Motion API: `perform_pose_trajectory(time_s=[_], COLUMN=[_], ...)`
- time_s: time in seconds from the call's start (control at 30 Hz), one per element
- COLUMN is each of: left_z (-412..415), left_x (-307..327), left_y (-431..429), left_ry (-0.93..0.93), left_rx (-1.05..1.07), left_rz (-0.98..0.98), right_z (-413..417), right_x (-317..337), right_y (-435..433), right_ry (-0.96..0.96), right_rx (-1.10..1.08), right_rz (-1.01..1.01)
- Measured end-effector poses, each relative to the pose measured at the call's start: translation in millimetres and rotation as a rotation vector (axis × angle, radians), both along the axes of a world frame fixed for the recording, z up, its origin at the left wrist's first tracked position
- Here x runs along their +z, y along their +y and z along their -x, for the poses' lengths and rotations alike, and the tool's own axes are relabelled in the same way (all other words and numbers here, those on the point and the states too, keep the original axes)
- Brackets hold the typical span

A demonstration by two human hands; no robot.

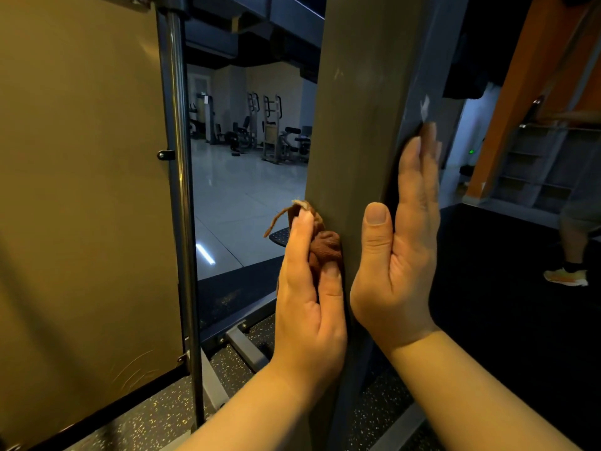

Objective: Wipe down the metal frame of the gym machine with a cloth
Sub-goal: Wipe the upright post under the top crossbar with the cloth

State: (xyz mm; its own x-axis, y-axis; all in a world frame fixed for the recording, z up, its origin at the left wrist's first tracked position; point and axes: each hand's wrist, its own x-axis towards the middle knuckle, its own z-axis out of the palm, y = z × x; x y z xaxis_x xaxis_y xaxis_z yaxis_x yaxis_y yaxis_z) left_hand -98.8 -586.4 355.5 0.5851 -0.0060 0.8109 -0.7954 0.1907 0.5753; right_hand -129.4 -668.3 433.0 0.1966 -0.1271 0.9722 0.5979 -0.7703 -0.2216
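The gym machine's upright grey metal post (354, 125) runs down the middle of the view. My left hand (309, 297) holds a bunched brown cloth (325, 247) against the post's left edge, pinching it between thumb and fingers, and a frayed corner sticks out above the fingertips. My right hand (400, 255) lies flat on the post's right side with straight fingers, its thumb on the front face. A brown bit of the cloth (428, 133) shows at the right fingertips. How the cloth runs behind the post is hidden.
A tan weight-stack shield (81, 190) and a chrome guide rod (177, 157) stand close on the left. The machine's base bars (247, 348) lie on speckled rubber flooring. Other gym machines (270, 128) stand far across a shiny floor. A person's leg and shoe (567, 275) are at the right.
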Motion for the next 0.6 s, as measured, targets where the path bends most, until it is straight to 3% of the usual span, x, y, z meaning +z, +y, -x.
perform_pose_trajectory(time_s=[0.17, 0.43, 0.6], left_z=[15, 5, 19], left_x=[-47, -14, -59], left_y=[1, 0, -1], left_ry=[-0.089, -0.056, -0.043], left_rx=[0.039, 0.043, 0.062], left_rz=[-0.070, 0.008, -0.040], right_z=[-1, -1, -1], right_x=[-2, 0, -1], right_y=[0, 0, 1], right_ry=[-0.004, -0.007, 0.001], right_rx=[0.006, 0.008, 0.019], right_rz=[-0.001, -0.001, -0.009])
